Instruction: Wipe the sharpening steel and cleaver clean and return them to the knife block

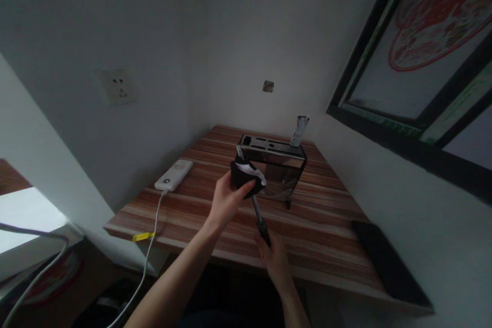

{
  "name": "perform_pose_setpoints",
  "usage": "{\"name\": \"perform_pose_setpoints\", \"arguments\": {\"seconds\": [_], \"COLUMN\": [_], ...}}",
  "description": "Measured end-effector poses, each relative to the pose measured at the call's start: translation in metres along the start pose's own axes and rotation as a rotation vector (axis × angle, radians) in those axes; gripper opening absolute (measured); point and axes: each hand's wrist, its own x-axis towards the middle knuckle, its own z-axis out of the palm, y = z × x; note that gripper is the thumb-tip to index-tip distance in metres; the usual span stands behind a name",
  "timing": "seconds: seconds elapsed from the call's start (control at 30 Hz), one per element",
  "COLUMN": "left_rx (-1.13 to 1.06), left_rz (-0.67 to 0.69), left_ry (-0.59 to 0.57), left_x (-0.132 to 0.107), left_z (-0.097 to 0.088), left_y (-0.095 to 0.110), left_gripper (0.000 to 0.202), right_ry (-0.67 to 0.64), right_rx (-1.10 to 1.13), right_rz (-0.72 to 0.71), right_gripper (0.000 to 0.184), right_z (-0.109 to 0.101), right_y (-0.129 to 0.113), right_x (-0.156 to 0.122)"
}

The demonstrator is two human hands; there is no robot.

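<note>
In the head view, my left hand (pixel 225 200) is closed around a black cloth (pixel 243 177) with a white part showing along its upper right side. The cloth is wrapped about the middle of a slim metal rod with a black handle (pixel 263 229), which looks like a sharpening steel. Its tip pokes out above the cloth, tilted up and to the left. Lower down, my right hand (pixel 273 256) grips the handle near the table's front edge. Just behind the cloth stands a metal-topped knife rack (pixel 272 147) with slots, partly hidden by it.
A silvery packet (pixel 300 130) stands upright at the rack's right end. On the wood-patterned table (pixel 323 246), a white power bank (pixel 173 175) with a cable lies left, near yellow tape (pixel 142 237). A flat black object (pixel 390 261) lies at the right edge. Walls enclose both sides.
</note>
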Motion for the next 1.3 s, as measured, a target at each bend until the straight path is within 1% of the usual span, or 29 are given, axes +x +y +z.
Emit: {"name": "perform_pose_setpoints", "arguments": {"seconds": [0.13, 0.23, 0.4, 0.57, 0.73, 0.9, 1.0, 1.1, 1.3], "left_rx": [0.010, -0.023, -0.090, -0.124, -0.147, -0.152, -0.139, -0.098, -0.058], "left_rz": [0.059, 0.078, 0.114, 0.188, 0.214, 0.214, 0.201, 0.201, 0.181], "left_ry": [0.035, 0.063, 0.099, 0.106, 0.078, 0.081, 0.057, 0.026, 0.024], "left_x": [0.011, 0.018, 0.027, 0.038, 0.045, 0.047, 0.046, 0.043, 0.035], "left_z": [-0.005, -0.008, -0.009, -0.007, -0.001, 0.002, 0.004, 0.006, 0.008], "left_y": [0.004, 0.010, 0.022, 0.029, 0.031, 0.032, 0.035, 0.038, 0.040], "left_gripper": [0.037, 0.039, 0.033, 0.030, 0.028, 0.028, 0.029, 0.028, 0.030], "right_ry": [-0.014, -0.009, -0.002, 0.013, 0.045, 0.060, 0.074, 0.097, 0.092], "right_rx": [0.001, 0.009, -0.007, -0.024, -0.021, -0.018, -0.009, -0.018, -0.011], "right_rz": [-0.014, -0.034, -0.050, -0.056, -0.057, -0.036, -0.048, -0.047, -0.034], "right_gripper": [0.047, 0.044, 0.045, 0.047, 0.047, 0.051, 0.051, 0.051, 0.051], "right_z": [0.000, -0.001, 0.000, 0.000, 0.000, 0.001, 0.001, 0.001, 0.001], "right_y": [0.000, -0.001, 0.003, 0.006, 0.004, 0.003, 0.003, 0.004, 0.005], "right_x": [0.000, -0.001, -0.001, -0.001, -0.002, -0.003, -0.003, -0.002, -0.002]}}
